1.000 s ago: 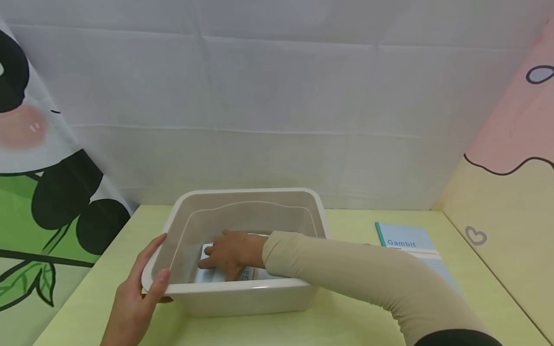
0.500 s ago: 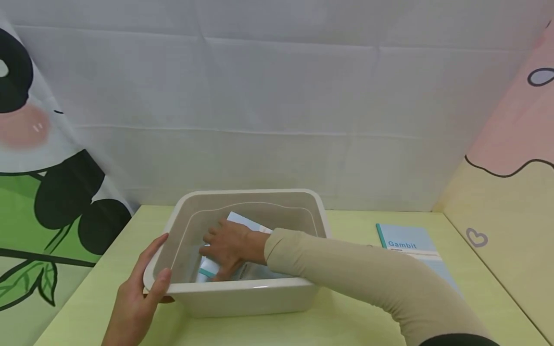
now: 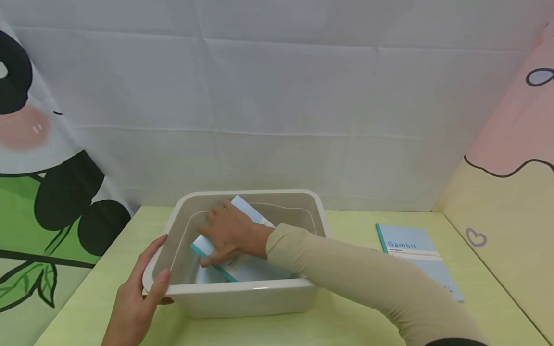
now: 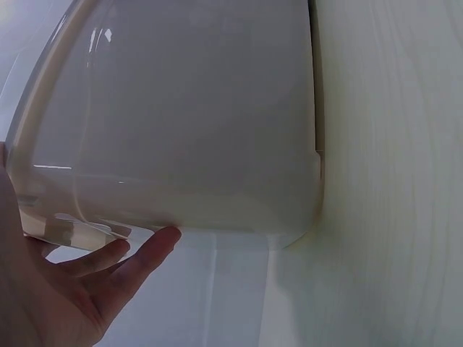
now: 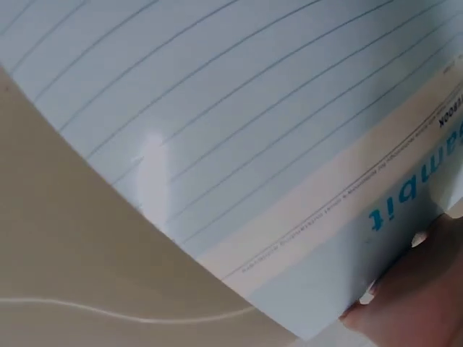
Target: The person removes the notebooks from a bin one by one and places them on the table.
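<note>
A cream plastic bin [image 3: 242,300] stands on the table. My left hand [image 3: 134,288] grips its left rim near the front corner, thumb on top; the left wrist view shows fingers [image 4: 148,260] against the outer wall. Inside the bin, my right hand [image 3: 229,233] holds a light blue notebook [image 3: 259,270] with a teal spine, tilted and raised at its far corner. The right wrist view shows the cover lines and lettering of the notebook [image 5: 217,137], with my fingertips at its spine edge. Under it another light blue item [image 3: 208,275] shows partly; the rest is hidden.
A second light blue notebook [image 3: 404,242] marked "Gambit" lies on the pale yellow table [image 3: 350,223], right of the bin and partly behind my right sleeve [image 3: 346,264]. White cloth [image 3: 277,110] hangs behind; printed panels flank both sides.
My right hand has lifted the notebook from the bin's bottom, with its spine end rising and turning. The left hand has stayed on the rim.
</note>
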Available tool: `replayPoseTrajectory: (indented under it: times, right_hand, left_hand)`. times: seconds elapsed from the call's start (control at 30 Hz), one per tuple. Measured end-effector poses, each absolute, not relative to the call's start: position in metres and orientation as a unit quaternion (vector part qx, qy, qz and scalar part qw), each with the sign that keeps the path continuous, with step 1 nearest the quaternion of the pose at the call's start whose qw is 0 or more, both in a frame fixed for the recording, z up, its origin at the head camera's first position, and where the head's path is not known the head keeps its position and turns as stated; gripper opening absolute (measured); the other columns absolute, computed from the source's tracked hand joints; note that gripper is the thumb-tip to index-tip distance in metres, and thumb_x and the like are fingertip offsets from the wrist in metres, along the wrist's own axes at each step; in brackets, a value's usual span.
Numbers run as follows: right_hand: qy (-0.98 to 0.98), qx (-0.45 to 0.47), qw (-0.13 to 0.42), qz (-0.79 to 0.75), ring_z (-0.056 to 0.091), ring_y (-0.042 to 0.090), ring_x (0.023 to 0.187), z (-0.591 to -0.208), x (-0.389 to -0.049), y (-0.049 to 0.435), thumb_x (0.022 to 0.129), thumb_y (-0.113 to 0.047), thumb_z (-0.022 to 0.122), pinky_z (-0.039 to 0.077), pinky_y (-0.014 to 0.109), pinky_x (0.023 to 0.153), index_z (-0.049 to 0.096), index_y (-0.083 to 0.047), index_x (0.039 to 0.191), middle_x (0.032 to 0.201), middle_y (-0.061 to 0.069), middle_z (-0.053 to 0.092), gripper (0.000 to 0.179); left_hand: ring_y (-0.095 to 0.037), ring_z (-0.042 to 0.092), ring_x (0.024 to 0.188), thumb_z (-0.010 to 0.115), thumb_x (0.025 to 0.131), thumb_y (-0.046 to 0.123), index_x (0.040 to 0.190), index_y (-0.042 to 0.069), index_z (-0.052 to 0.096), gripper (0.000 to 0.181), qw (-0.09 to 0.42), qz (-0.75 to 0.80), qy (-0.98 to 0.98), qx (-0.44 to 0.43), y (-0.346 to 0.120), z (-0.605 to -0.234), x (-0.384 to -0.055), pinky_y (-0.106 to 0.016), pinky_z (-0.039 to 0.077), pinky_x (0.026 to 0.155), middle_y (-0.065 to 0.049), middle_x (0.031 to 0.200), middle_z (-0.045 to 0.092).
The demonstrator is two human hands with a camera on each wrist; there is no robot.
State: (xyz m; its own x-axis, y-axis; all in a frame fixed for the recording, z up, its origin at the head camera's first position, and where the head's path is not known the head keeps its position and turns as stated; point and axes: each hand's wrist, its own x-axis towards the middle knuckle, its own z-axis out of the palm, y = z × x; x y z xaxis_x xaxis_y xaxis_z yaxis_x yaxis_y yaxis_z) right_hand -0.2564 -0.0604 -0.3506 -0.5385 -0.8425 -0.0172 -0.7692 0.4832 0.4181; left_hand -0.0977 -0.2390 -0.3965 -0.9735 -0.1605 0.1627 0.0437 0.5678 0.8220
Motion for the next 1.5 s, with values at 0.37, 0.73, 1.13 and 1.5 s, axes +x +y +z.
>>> replayPoseTrajectory:
  times: [0.37,0.73,1.13,1.5]
  right_hand:
    - [-0.904,0.408,0.107,-0.074,0.058,0.019,0.120,-0.321,-0.268,-0.051,0.093,-0.073,0.041,0.041,0.040,0.104,0.053,-0.033,0.144,0.128,-0.003,0.062,0.066]
    - [-0.920,0.357,0.161,0.010,0.059,0.022,0.113,-0.282,-0.285,-0.021,0.096,-0.067,0.043,0.044,0.041,0.096,0.050,-0.030,0.150,0.124,0.001,0.063,0.066]
    - [-0.938,0.278,0.199,0.056,0.056,0.022,0.098,-0.232,-0.301,0.020,0.095,-0.062,0.041,0.042,0.043,0.088,0.057,-0.025,0.133,0.105,0.003,0.061,0.056]
    - [-0.953,0.229,0.180,0.088,0.053,0.025,0.098,-0.195,-0.306,0.067,0.095,-0.060,0.039,0.040,0.050,0.091,0.054,-0.021,0.142,0.105,0.007,0.061,0.063]
  left_hand:
    - [-0.001,0.057,0.096,0.051,0.109,0.031,0.164,0.043,0.025,0.062,0.115,-0.457,-0.881,0.032,-0.240,-0.400,-0.099,-0.028,0.062,0.062,-0.019,0.149,0.051]
    - [0.004,0.056,0.096,0.050,0.108,0.030,0.163,0.043,0.027,0.061,0.126,-0.469,-0.874,0.030,-0.238,-0.399,-0.098,-0.030,0.062,0.062,-0.016,0.151,0.050]
    - [0.006,0.054,0.097,0.049,0.108,0.028,0.163,0.040,0.028,0.060,0.138,-0.465,-0.874,0.025,-0.237,-0.401,-0.098,-0.027,0.061,0.061,-0.015,0.153,0.048]
    - [0.004,0.055,0.095,0.050,0.108,0.028,0.163,0.038,0.029,0.060,0.138,-0.459,-0.877,0.026,-0.237,-0.401,-0.100,-0.025,0.060,0.061,-0.019,0.152,0.050]
